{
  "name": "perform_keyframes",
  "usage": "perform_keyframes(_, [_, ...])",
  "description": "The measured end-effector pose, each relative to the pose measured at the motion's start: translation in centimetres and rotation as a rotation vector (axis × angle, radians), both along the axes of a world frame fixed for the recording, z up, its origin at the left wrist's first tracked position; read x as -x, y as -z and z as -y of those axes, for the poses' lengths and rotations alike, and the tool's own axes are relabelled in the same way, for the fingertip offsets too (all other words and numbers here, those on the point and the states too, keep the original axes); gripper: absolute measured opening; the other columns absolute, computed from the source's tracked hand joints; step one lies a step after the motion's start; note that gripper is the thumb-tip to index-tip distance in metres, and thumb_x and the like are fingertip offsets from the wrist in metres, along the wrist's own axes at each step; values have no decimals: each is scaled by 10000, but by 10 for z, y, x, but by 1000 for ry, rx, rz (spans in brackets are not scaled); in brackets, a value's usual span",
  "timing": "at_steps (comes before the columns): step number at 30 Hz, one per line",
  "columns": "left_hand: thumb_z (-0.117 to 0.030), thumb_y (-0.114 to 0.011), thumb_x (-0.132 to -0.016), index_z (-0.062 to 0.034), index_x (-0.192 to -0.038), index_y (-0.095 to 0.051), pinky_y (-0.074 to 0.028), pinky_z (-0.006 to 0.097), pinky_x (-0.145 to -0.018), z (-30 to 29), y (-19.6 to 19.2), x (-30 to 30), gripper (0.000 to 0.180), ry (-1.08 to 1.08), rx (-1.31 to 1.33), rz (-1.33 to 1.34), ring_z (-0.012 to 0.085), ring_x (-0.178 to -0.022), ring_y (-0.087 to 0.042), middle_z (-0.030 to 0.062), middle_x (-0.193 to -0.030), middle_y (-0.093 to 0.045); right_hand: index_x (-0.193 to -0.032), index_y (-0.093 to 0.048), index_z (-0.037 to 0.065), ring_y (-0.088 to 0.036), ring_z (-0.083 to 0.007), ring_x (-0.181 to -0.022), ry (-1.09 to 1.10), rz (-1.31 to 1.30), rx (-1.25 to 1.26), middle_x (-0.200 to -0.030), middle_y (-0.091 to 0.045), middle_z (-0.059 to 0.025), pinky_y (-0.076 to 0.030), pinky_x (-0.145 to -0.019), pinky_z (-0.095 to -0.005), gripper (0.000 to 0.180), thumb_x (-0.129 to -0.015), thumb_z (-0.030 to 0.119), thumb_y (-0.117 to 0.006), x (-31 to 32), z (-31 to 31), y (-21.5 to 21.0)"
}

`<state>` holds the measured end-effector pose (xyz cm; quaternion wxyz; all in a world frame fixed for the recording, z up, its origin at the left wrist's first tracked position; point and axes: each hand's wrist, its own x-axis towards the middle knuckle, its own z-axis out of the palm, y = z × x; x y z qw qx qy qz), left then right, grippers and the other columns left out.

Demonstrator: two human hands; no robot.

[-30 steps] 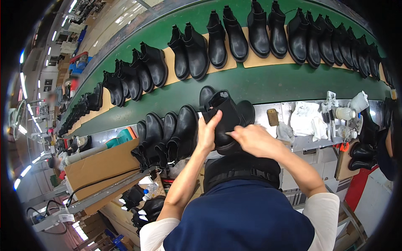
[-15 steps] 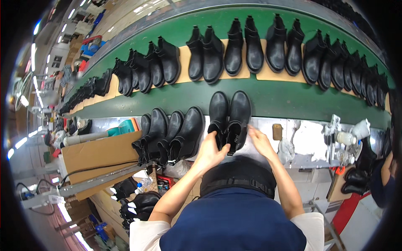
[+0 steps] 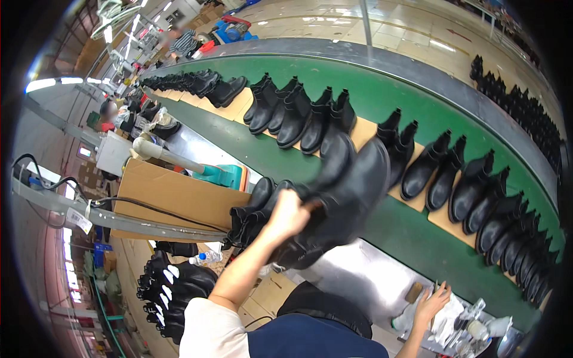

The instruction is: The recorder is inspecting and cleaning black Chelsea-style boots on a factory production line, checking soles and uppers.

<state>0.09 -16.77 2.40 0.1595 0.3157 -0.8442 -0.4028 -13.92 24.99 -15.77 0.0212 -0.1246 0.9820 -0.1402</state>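
Observation:
My left hand point(image 3: 287, 213) is closed around the upper part of a pair of black ankle boots point(image 3: 364, 182), lifted over the near side of the bench. Their toes point away to the upper right, and motion blurs them. The boots hide some of my fingers. Just left of that hand, more black boots point(image 3: 261, 194) stand on the bench edge, partly covered. My right hand point(image 3: 431, 307) is reached out to the right with its fingers apart, over a crumpled white cloth point(image 3: 446, 325) and beside a small brown block point(image 3: 414, 292).
A green conveyor belt point(image 3: 412, 230) carries rows of black boots on tan cardboard point(image 3: 240, 107). Left are a cardboard panel point(image 3: 173, 194), a teal tool point(image 3: 224, 176) and a metal rail with a cable. Clear jars point(image 3: 477, 330) stand at right. Boots with white stuffing point(image 3: 173, 292) sit below left.
My left hand has raised the boot pair off the bench. My right hand has left the boots and moved right to the white cloth. The view has turned.

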Motion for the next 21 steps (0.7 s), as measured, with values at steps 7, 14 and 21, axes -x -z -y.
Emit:
perform_keyframes(7, [29,-500,-659,42,-977,-612,-468,450,-856,297,-39,11,338,-706,691,70,440,-953,-585,276,-974,-619,-1342,-330,-16,-305,-443,-1252,-278,146,-121,-1353,-311,-289,-229,-1059,-503,735,-702,77,-679,-50,64,10])
perform_keyframes(14, [-108,-418,-843,-32,-979,-639,-475,485,-849,534,-10,0,270,-905,761,460,397,-970,-606,232,-1004,-630,-1459,-104,106,-238,-410,-1338,-337,505,-547,-1503,-130,-181,-183,-1085,-532,968,-753,528,-615,-90,53,39])
perform_keyframes(21, [-418,-642,-782,-91,-1113,-602,-454,474,-891,640,94,-23,467,-755,578,585,394,-991,-594,210,-1063,-624,-1466,-82,126,-221,-392,-1351,-306,627,-560,-1512,-110,-172,-174,-1082,-541,973,-758,539,-608,-61,109,77])
